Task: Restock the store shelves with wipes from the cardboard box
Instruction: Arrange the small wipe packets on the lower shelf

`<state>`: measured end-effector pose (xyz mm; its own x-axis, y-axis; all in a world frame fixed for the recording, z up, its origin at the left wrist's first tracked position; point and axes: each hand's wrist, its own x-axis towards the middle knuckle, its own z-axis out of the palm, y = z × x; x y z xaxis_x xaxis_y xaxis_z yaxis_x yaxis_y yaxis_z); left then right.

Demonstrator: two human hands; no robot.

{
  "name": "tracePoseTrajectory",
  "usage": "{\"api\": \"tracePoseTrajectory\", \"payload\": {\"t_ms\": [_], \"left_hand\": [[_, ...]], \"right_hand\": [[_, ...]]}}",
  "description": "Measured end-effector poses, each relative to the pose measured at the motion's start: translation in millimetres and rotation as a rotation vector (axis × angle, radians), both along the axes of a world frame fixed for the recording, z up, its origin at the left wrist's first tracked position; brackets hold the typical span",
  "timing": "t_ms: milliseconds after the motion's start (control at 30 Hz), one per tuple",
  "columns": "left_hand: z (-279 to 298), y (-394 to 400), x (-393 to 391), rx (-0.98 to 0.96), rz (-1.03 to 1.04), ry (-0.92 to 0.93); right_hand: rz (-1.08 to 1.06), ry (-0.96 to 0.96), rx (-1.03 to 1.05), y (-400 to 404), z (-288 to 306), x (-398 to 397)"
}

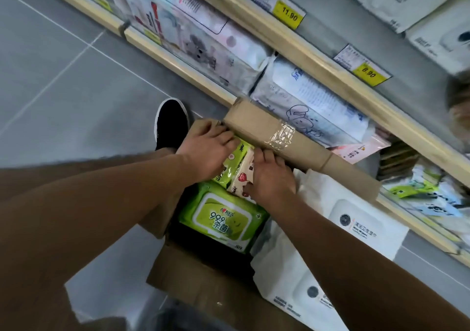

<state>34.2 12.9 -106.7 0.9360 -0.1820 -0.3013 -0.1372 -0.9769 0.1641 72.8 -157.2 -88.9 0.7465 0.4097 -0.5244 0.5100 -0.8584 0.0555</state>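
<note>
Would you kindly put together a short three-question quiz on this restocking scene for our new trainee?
1. True or false: both hands, left hand and right hand, are down in the cardboard box.
2. What colour is the large wipes pack lying flat in the box?
3. Which price shows on the yellow shelf tag further left? A) 11.90 B) 5.50

Key: 1 true; 2 green; 3 A.

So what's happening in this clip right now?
A person bends over an open cardboard box on the floor beside the shelves. The left hand and right hand reach inside and grip small wipe packs. A large green wipes pack still lies in the box.
</note>
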Motion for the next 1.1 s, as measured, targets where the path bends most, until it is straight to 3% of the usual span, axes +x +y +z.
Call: {"api": "tracePoseTrajectory", "payload": {"t_ms": [267,533,767,1100], "left_hand": [[8,-1,1,0.039,0.005,-0.106],[50,10,-23,-0.218,0.235,-0.159],[121,4,-47,-0.382,0.445,-0.358],[218,-64,-53,-0.409,0.304,-0.536]], "right_hand": [[0.038,-0.079,0.067,0,17,-8],[-0.055,-0.082,0.183,-18,64,-26],[-0.069,-0.249,0.413,-46,128,-37],[-0.170,-0.471,0.489,-129,216,-48]]}}
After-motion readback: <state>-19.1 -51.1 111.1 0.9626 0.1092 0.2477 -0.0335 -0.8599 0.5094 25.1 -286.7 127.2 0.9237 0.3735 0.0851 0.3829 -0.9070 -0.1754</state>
